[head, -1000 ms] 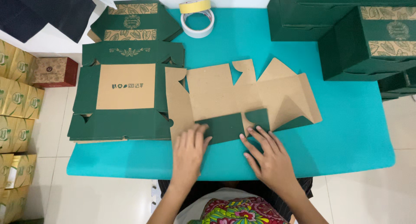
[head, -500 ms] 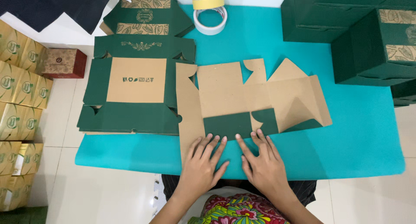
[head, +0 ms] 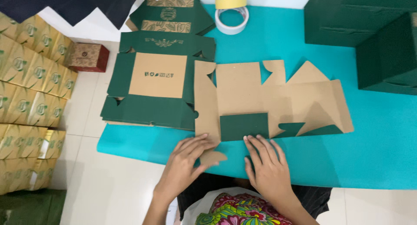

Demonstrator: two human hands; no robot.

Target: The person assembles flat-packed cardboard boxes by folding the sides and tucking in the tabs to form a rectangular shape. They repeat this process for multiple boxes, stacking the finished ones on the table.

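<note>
Head view. I see the flat die-cut cardboard box blank, brown inside and green outside (head: 269,99), lying unfolded on the teal table mat (head: 382,138). Since a second ago both hands have drawn back toward the near edge: the near green flap (head: 244,126) they were pressing now lies folded over onto the brown face, so that crease appears set. The left hand (head: 186,162), fingers loosely together, now pinches the small rounded brown tab (head: 213,157) at the blank's near left corner. The right hand (head: 267,166) lies flat and spread, fingertips touching the folded flap's near edge.

Surroundings: a stack of flat green blanks (head: 152,90) touches the blank's left side; two rolls of tape (head: 232,14) sit far; assembled dark green boxes (head: 369,33) stand far right; gold cartons (head: 30,77) line the floor at left. Nothing obstructs the hands.
</note>
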